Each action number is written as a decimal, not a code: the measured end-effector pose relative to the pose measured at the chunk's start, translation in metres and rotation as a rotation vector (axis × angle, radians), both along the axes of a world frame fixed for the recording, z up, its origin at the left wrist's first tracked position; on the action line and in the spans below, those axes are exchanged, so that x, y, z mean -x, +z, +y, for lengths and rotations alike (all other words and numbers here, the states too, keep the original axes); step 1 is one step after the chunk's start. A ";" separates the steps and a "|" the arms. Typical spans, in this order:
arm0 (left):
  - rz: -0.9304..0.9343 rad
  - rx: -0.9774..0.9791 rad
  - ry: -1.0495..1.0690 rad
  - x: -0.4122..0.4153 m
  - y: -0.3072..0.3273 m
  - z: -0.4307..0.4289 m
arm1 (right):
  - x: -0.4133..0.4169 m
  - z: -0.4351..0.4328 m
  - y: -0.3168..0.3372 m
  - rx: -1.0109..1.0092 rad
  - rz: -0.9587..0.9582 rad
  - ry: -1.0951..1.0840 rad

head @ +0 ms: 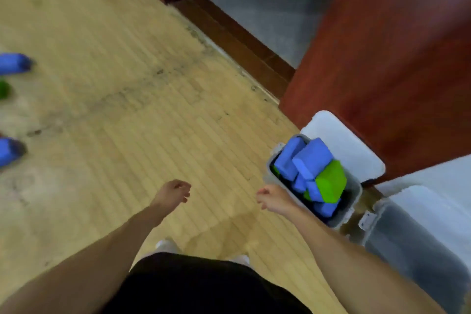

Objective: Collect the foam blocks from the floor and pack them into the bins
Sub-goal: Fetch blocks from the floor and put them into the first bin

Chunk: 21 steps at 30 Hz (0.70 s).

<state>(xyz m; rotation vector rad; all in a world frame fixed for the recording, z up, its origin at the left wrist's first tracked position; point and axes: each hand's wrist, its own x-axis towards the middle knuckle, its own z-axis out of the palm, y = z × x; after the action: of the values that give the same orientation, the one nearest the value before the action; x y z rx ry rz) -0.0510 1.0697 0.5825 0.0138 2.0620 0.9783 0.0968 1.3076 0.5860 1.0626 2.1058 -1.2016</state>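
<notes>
1. Black shorts (204, 288) fill the bottom middle of the view, with the pale toes of two shoes (165, 245) showing just past them on the wooden floor (127, 109).
2. Both bare forearms reach forward over the floor. The left hand (173, 192) hangs with fingers loosely curled and holds nothing.
3. The right hand (274, 199) is also loosely curled and empty. It sits just beside the near left side of the grey bin (354, 199); motion blur hides whether it touches the bin.
4. That grey bin is heaped above its rim with foam blocks. Several blue blocks (312, 158) lie tilted against one another, chunky and rectangular with softly rounded edges, and a bright green block (331, 181) is wedged among them on the right side.
5. A white lid (341, 145) stands open behind the bin, against a red-brown wooden panel (395, 58).
6. To the right of the full bin sits a second bin (420, 250), pale and translucent — its contents cannot be made out.
7. Well apart from the bins, at the far left edge, more foam lies on the floor: an upper blue block (14, 63), a lower blue block (9, 150), and a dark green piece (3, 89) between them — all blurred and cut off by the frame.
</notes>
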 end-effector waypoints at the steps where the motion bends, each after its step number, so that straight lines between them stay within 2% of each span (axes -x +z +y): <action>1: -0.017 0.011 0.100 0.001 -0.003 -0.041 | 0.019 -0.024 -0.003 0.000 -0.025 0.065; 6: -0.068 -0.004 0.586 0.010 -0.020 -0.244 | 0.118 -0.165 -0.017 0.004 -0.102 0.317; 12: -0.004 -0.019 1.001 0.006 -0.008 -0.464 | 0.231 -0.381 -0.020 0.024 -0.095 0.659; 16: -0.029 -0.035 1.258 -0.021 -0.007 -0.563 | 0.282 -0.498 -0.016 0.010 -0.084 0.849; 21: -0.126 -0.009 1.513 -0.060 -0.021 -0.637 | 0.324 -0.620 -0.035 0.016 -0.133 1.053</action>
<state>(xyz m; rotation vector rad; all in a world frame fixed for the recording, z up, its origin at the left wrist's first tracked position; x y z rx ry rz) 0.0088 0.4326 0.5613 -1.7326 1.7153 1.7096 -0.2277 0.6872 0.5511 -0.0620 2.0505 -0.5792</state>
